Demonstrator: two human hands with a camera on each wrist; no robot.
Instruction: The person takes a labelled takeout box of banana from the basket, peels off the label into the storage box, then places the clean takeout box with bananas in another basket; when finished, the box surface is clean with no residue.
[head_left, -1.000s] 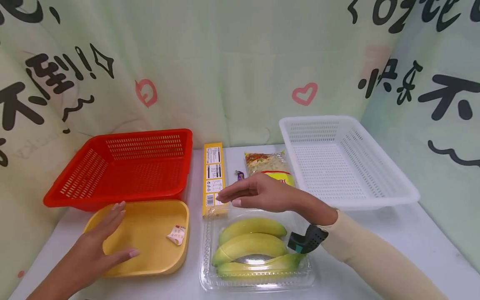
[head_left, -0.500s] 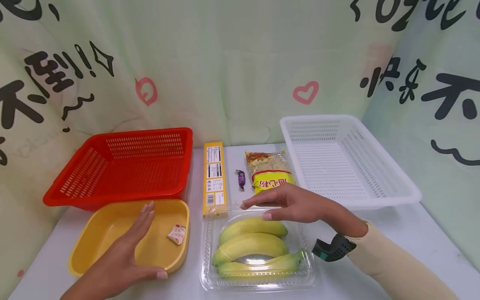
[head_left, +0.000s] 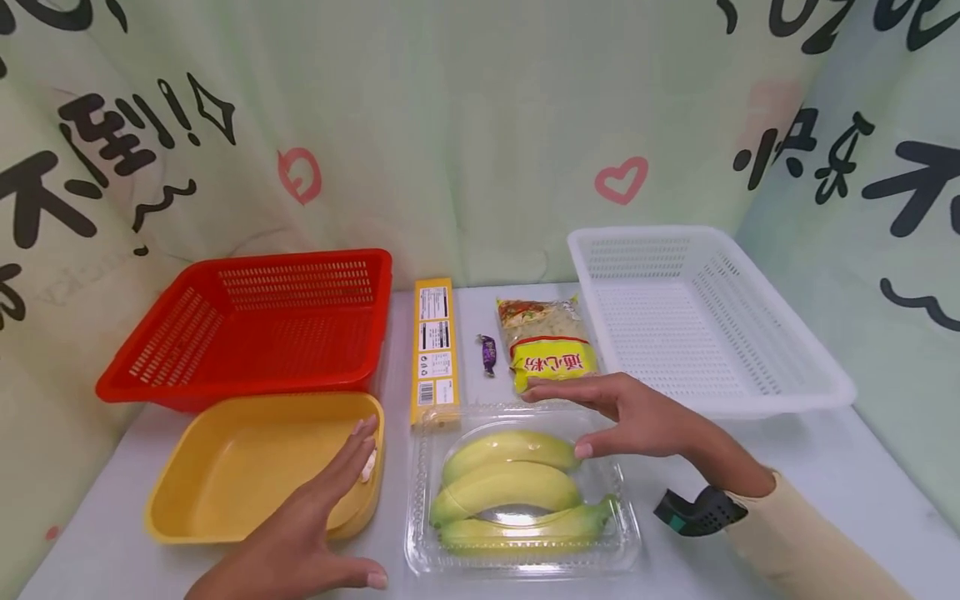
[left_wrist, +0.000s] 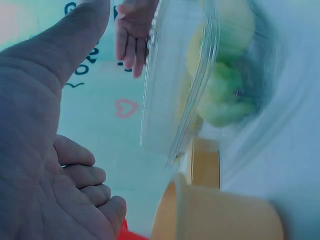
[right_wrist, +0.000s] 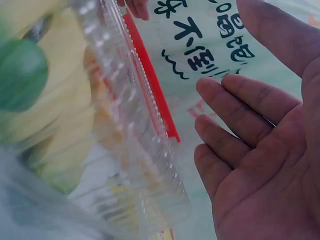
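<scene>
My left hand (head_left: 300, 533) and right hand (head_left: 645, 417) flank the clear plastic clamshell box of yellow-green bananas (head_left: 521, 492), both with fingers straight and loose, grasping nothing. The left is over the desk (head_left: 840, 467) by the near right corner of the shallow yellow plastic tray (head_left: 225, 467), just beside the box; the right hovers at the box's far right corner, thumb tip near the top banana, touching or not I can't tell. The box sits at the desk's front centre, not lifted, so by my read the grab isn't made yet and all the handling is left. It holds three curved bananas side by side with greenish ends, lid glossy and ribbed; the wrist views show only blur. Behind: red perforated plastic basket (head_left: 255, 325), white perforated plastic basket (head_left: 697, 317), long yellow carton (head_left: 434, 350), small purple wrapped candy (head_left: 489, 354), yellow-labelled noodle packet (head_left: 550, 342).
</scene>
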